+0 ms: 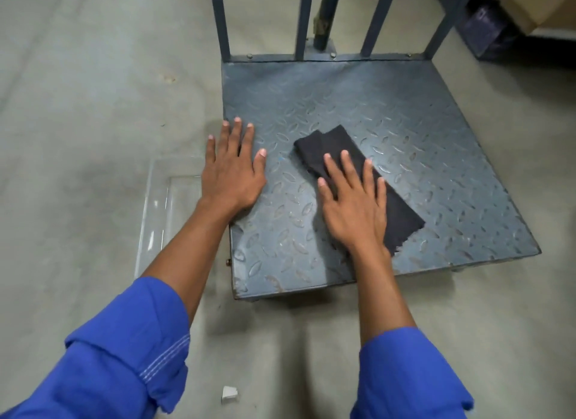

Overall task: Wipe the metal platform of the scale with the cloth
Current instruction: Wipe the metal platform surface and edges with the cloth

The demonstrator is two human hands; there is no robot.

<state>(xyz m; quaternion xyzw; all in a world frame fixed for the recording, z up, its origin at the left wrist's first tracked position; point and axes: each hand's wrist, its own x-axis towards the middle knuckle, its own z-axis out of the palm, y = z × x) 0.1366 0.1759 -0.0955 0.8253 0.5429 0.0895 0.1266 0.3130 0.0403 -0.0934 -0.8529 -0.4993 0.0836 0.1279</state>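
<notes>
Platform: The metal platform of the scale is grey-blue, with little raised leaf shapes all over it. It sits low on the floor. Some worn, rusty spots show near its front edge.
Cloth: The dark cloth lies flat on the platform, near the middle and a bit toward the front. It is folded into a long strip that slants from the middle toward the front right.
Right hand: The right hand lies flat on top of the cloth and presses it onto the platform. The hand is open, with the fingers straight and spread.
Left hand: The left hand lies flat on the left edge of the platform. It is open too and holds nothing. Its little finger sticks out past the platform's side. It is apart from the cloth.
Sleeves: Both arms reach in from the front of the platform in blue sleeves pushed up the arm.
Bars: Blue-grey metal bars stand up from the back edge of the platform.
Tray: A clear plastic tray lies on the floor just beside the platform's left side, partly behind the left arm.
Scrap: A small white scrap lies on the floor in front of the platform.
Box: A brown cardboard box sits behind the platform's back right corner. The dark thing under it is too blurry to tell.
</notes>
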